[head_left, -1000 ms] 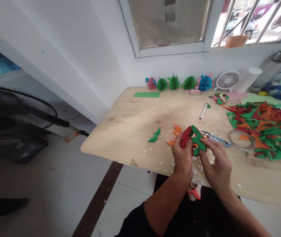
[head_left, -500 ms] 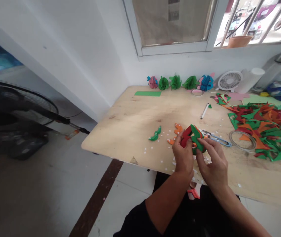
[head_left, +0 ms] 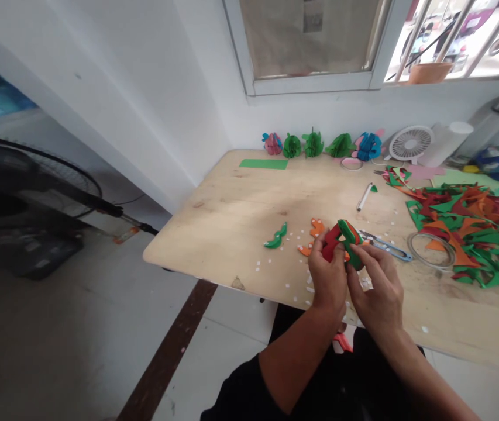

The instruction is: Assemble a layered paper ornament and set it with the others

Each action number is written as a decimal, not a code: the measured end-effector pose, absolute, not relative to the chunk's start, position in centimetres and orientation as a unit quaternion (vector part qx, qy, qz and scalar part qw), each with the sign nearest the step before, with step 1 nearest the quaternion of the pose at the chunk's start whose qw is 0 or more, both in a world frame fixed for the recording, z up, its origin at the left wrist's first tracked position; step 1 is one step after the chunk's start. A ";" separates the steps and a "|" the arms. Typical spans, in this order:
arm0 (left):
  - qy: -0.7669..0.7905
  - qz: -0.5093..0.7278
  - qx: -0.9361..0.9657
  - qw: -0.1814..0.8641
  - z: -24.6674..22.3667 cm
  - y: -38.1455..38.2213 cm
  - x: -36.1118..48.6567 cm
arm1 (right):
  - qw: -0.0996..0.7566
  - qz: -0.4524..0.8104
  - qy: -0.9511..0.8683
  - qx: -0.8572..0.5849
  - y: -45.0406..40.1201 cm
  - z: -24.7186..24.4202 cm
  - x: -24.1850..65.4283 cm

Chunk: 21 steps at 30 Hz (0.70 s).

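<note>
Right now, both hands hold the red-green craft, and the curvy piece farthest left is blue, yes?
Not quite: the curvy piece is green, not blue, as the head view shows. The left hand and right hand do hold the craft.

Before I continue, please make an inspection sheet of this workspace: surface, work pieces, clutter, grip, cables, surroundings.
Surface: wooden table, white bits scattered.
Job's things: layered multicoloured piece; curvy green piece; orange shape partly hidden.
Clutter: scrap pile at right; blue-handled tool left of it.
Grip: left hand and right hand hold the layered multicoloured piece.
Cables: apparently a thin dark cord by the black fan.
Surroundings: window beyond; small white fan by the wall.
</note>
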<state>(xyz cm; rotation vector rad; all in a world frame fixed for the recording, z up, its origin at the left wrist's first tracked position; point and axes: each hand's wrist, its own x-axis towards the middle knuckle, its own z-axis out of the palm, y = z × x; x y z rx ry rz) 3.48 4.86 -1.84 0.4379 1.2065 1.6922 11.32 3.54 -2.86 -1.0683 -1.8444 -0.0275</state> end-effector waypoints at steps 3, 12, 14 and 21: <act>0.494 0.701 0.178 0.482 -1.7 4.8 3.4 | 0.479 -0.016 -0.763 -0.433 3.5 -3.0 11.2; 0.442 0.703 0.185 0.525 -1.6 4.1 3.3 | 0.467 -0.047 -0.775 -0.423 3.3 -2.7 11.0; 0.415 0.705 0.206 0.537 -1.8 3.8 3.1 | 0.468 -0.043 -0.777 -0.419 3.2 -2.4 11.0; 0.336 0.676 0.269 0.598 -2.0 3.3 1.4 | 0.485 -0.001 -0.772 -0.411 2.4 -2.0 11.1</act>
